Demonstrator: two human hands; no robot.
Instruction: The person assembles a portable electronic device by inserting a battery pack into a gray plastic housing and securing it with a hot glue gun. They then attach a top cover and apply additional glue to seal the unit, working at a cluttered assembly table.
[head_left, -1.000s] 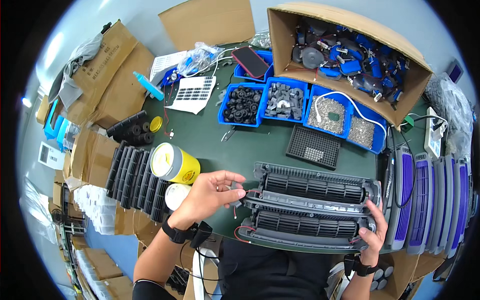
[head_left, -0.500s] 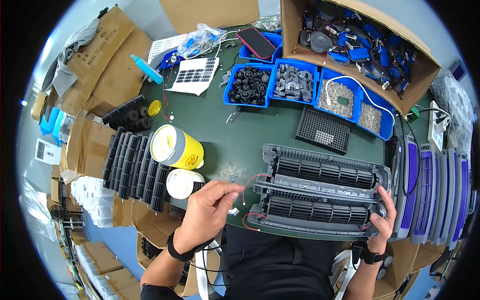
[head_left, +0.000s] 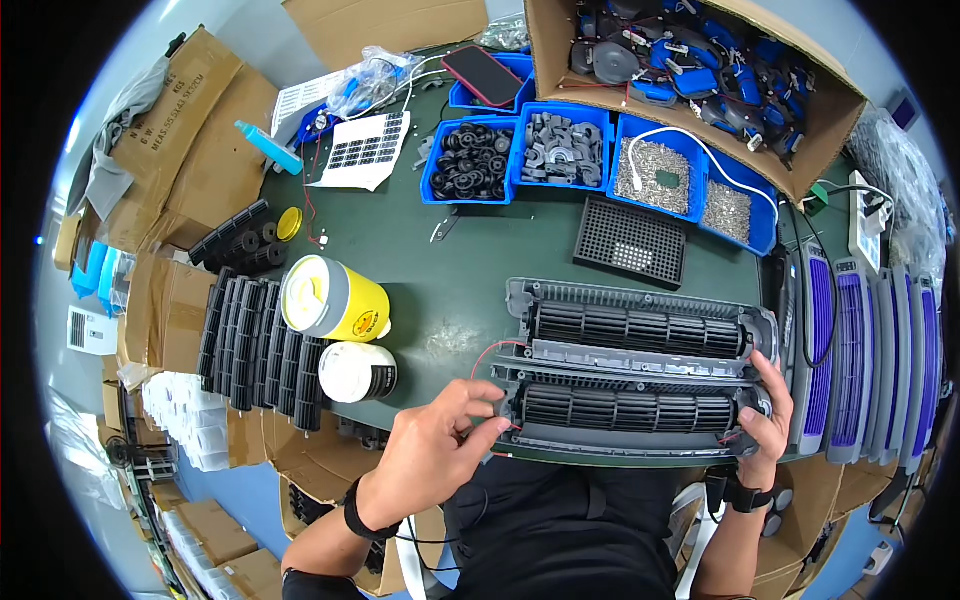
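Two long grey fan housings lie side by side on the table before me, each with a black ribbed cylindrical fan wheel in it. My left hand (head_left: 440,445) has its thumb and fingers bent round the left end of the near housing (head_left: 610,440), beside a short red wire. My right hand (head_left: 765,415) grips that housing's right end, its thumb on the near one and its fingers reaching the right end of the far housing (head_left: 640,355). Another red wire (head_left: 483,355) curves out from the far housing's left end.
Left stand a yellow tub (head_left: 345,300), a white jar (head_left: 352,372) and a row of black fan wheels (head_left: 262,345). Blue bins (head_left: 470,195) of small parts, a black perforated tray (head_left: 630,245) and a motor-filled carton (head_left: 690,105) stand behind. Purple-and-grey housings (head_left: 848,350) line the right.
My left hand has moved right and slightly down, from beside the wires onto the near housing's left end. My right hand stays at the right ends. The whole view has shifted slightly.
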